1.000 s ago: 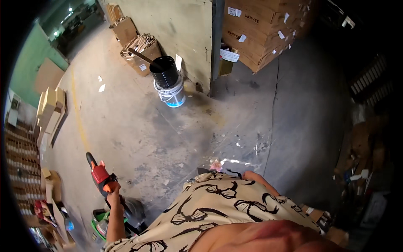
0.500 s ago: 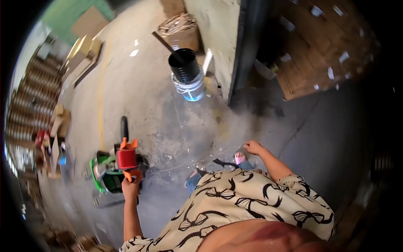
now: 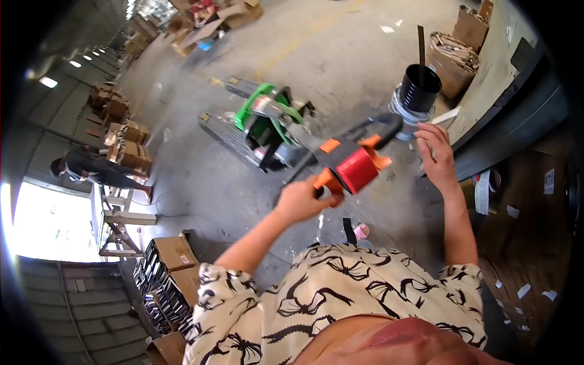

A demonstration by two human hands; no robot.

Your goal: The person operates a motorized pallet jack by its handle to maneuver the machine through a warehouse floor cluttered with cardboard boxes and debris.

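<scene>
My left hand [image 3: 302, 199] grips the orange lever of a pallet jack handle [image 3: 354, 164], whose head is red with orange paddles and a black loop at the far end. The handle's shaft runs down to the green and grey pallet jack [image 3: 266, 125] standing on the concrete floor. My right hand [image 3: 435, 153] is raised with its fingers apart beside the handle's loop, holding nothing. My patterned cream shirt fills the lower middle of the view.
A black bucket [image 3: 418, 91] with a stick in it stands on a white pail by a wall. Cardboard boxes [image 3: 170, 267] are stacked at lower left and further boxes [image 3: 129, 143] at left. Another person [image 3: 85, 167] bends near a wooden frame. A bin of scraps [image 3: 451, 56] sits at upper right.
The view has swung round strongly. The pallet jack handle now sits higher and closer, and my right hand has risen from low by my side to near the handle's loop.
</scene>
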